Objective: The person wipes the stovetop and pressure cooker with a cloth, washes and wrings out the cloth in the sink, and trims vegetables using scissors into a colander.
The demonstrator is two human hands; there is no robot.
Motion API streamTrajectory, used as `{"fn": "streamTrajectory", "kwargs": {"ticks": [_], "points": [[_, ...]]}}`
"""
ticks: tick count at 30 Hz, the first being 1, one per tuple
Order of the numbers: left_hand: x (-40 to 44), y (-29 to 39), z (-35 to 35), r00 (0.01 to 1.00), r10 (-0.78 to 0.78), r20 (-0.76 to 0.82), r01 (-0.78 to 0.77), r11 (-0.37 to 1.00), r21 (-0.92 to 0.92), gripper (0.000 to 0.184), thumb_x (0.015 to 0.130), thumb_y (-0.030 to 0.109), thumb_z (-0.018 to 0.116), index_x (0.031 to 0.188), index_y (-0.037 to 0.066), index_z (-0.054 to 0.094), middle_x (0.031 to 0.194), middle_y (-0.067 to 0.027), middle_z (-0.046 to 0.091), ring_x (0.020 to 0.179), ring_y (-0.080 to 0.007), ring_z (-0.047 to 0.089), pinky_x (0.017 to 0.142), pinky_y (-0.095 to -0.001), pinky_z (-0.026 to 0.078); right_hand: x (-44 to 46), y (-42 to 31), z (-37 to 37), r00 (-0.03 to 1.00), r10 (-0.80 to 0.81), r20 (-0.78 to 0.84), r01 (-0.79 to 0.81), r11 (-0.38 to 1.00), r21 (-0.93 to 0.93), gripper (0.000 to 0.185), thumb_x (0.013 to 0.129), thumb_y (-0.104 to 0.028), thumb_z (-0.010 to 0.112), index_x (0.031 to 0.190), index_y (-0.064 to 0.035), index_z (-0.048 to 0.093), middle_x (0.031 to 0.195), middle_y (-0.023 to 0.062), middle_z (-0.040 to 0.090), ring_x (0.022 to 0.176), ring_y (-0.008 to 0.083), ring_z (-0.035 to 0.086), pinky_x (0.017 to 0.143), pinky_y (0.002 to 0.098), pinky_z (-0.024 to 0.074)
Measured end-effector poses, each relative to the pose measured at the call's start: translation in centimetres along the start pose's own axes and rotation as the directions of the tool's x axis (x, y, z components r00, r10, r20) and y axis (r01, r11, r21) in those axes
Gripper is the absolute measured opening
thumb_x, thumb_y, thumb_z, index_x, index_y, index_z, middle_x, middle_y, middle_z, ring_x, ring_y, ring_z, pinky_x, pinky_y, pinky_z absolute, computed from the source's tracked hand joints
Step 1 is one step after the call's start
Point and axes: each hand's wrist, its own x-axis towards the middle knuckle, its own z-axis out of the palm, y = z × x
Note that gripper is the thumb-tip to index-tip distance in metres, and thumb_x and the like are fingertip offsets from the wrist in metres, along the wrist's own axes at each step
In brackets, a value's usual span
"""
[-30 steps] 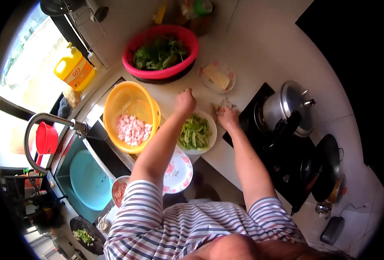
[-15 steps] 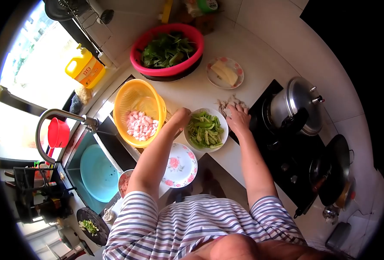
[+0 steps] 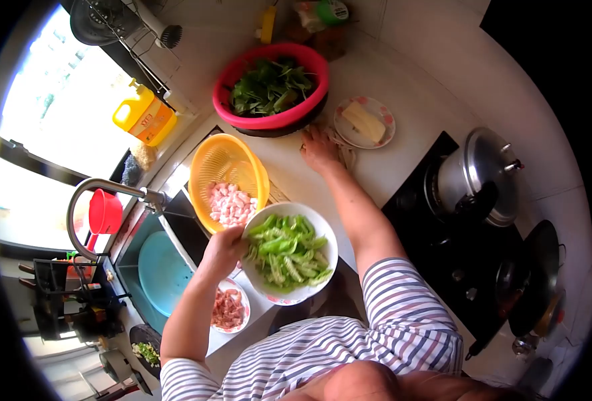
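Observation:
My left hand (image 3: 224,252) grips the rim of a white bowl (image 3: 331,248) and holds it raised over the counter's front edge. Sliced green peppers (image 3: 289,250) fill the bowl, which tilts towards me. My right hand (image 3: 319,148) is stretched out to the back of the counter and presses on a pale cloth (image 3: 348,158). Part of the cloth shows beside the wrist; the rest is hidden under the hand. Right by those fingers stands a pink basin (image 3: 321,73) of leafy greens (image 3: 272,87). A small plate (image 3: 389,127) with a pale yellowish block (image 3: 364,122) lies to their right.
A yellow colander (image 3: 202,167) holds pale pink pieces (image 3: 231,204). Sliced meat (image 3: 229,309) sits in a dish near the front edge. The sink with a blue basin (image 3: 159,271) is at left; a pressure cooker (image 3: 489,174) and a wok (image 3: 533,281) are on the right.
My left hand has taken hold of the pepper bowl and lifted it towards me. My right hand has slid the cloth left and back. The flowered plate is now mostly hidden.

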Motion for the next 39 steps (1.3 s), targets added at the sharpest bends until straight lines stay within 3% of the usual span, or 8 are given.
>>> {"fn": "streamTrajectory", "kwargs": {"ticks": [3, 13, 19, 23, 28, 32, 35, 39], "points": [[-3.6, -2.2, -1.7, 0.990, -0.137, -0.025, 0.134, 0.985, -0.108, 0.026, 0.078, -0.002, 0.048, 0.101, -0.006, 0.058, 0.079, -0.0021, 0.059, 0.070, -0.0080, 0.051, 0.064, -0.0227, 0.043, -1.4, -1.9, -0.8, 0.976, 0.012, 0.219, -0.030, 0.997, 0.077, 0.036, 0.079, -0.018, 0.049, 0.114, -0.0086, 0.051, 0.124, 0.0141, 0.044, 0.118, 0.0320, 0.037, 0.099, 0.0459, 0.0264], [-8.9, -5.1, -2.9, 0.962, -0.216, -0.168, 0.170, 0.953, -0.249, 0.025, 0.078, -0.004, 0.050, 0.101, -0.008, 0.058, 0.084, -0.0037, 0.061, 0.074, -0.0077, 0.054, 0.066, -0.0203, 0.043, 0.9, -8.0, 4.0, 0.878, -0.429, 0.211, 0.337, 0.868, 0.364, 0.042, 0.089, -0.027, 0.032, 0.127, -0.0126, 0.042, 0.137, 0.0100, 0.037, 0.129, 0.0256, 0.028, 0.105, 0.0437, 0.0181], [-10.2, -6.0, -2.0, 0.950, -0.240, -0.202, 0.166, 0.931, -0.325, 0.028, 0.078, -0.004, 0.049, 0.105, -0.008, 0.057, 0.088, -0.0039, 0.060, 0.078, -0.0086, 0.054, 0.071, -0.0205, 0.043, 4.3, -8.9, 6.6, 0.866, -0.434, 0.247, 0.326, 0.866, 0.380, 0.043, 0.089, -0.030, 0.030, 0.130, -0.0178, 0.039, 0.139, 0.0066, 0.035, 0.130, 0.0247, 0.027, 0.105, 0.0441, 0.0197], [-9.8, -5.6, -1.6, 0.958, -0.213, -0.194, 0.137, 0.930, -0.342, 0.027, 0.079, -0.004, 0.049, 0.105, -0.008, 0.057, 0.089, -0.0043, 0.061, 0.080, -0.0093, 0.055, 0.072, -0.0213, 0.044, 2.0, -7.3, 5.0, 0.819, -0.515, 0.254, 0.367, 0.809, 0.459, 0.044, 0.084, -0.029, 0.042, 0.128, -0.0238, 0.041, 0.132, 0.0069, 0.040, 0.127, 0.0244, 0.030, 0.102, 0.0451, 0.0234], [-7.8, -4.7, -1.9, 0.974, -0.174, -0.145, 0.121, 0.941, -0.318, 0.028, 0.079, -0.002, 0.047, 0.105, -0.007, 0.057, 0.088, -0.0043, 0.061, 0.077, -0.0093, 0.056, 0.068, -0.0214, 0.045, -6.7, -5.1, -0.6, 0.791, -0.556, 0.255, 0.445, 0.809, 0.385, 0.040, 0.080, -0.024, 0.052, 0.118, -0.0133, 0.052, 0.128, 0.0037, 0.045, 0.122, 0.0206, 0.036, 0.100, 0.0437, 0.0255], [-3.6, -3.9, -1.2, 0.982, -0.142, -0.127, 0.096, 0.944, -0.316, 0.026, 0.078, 0.001, 0.047, 0.100, -0.005, 0.059, 0.078, -0.0025, 0.060, 0.063, -0.0079, 0.054, 0.055, -0.0203, 0.043, -12.7, -2.4, -3.9, 0.810, -0.517, 0.278, 0.381, 0.823, 0.421, 0.036, 0.079, -0.020, 0.054, 0.114, -0.0126, 0.055, 0.126, 0.0049, 0.047, 0.121, 0.0206, 0.037, 0.098, 0.0433, 0.0272], [0.6, -3.3, 0.8, 0.987, -0.094, -0.127, 0.048, 0.944, -0.326, 0.021, 0.076, 0.002, 0.048, 0.090, -0.004, 0.061, 0.068, -0.0024, 0.057, 0.055, -0.0091, 0.053, 0.049, -0.0202, 0.041, -15.8, -1.3, -7.5, 0.916, -0.313, 0.251, 0.153, 0.850, 0.504, 0.032, 0.078, -0.018, 0.055, 0.110, -0.0123, 0.057, 0.121, 0.0058, 0.050, 0.118, 0.0215, 0.041, 0.093, 0.0411, 0.0310], [8.6, -5.3, 6.4, 0.980, -0.054, -0.192, -0.032, 0.907, -0.419, 0.015, 0.075, 0.002, 0.048, 0.081, -0.004, 0.059, 0.062, -0.0074, 0.057, 0.046, -0.0158, 0.055, 0.042, -0.0254, 0.046, -18.1, 2.3, -7.5, 0.972, -0.093, 0.218, 0.043, 0.974, 0.223, 0.032, 0.071, -0.013, 0.058, 0.103, -0.0110, 0.056, 0.103, 0.0084, 0.052, 0.097, 0.0277, 0.049, 0.079, 0.0465, 0.0399]]}}
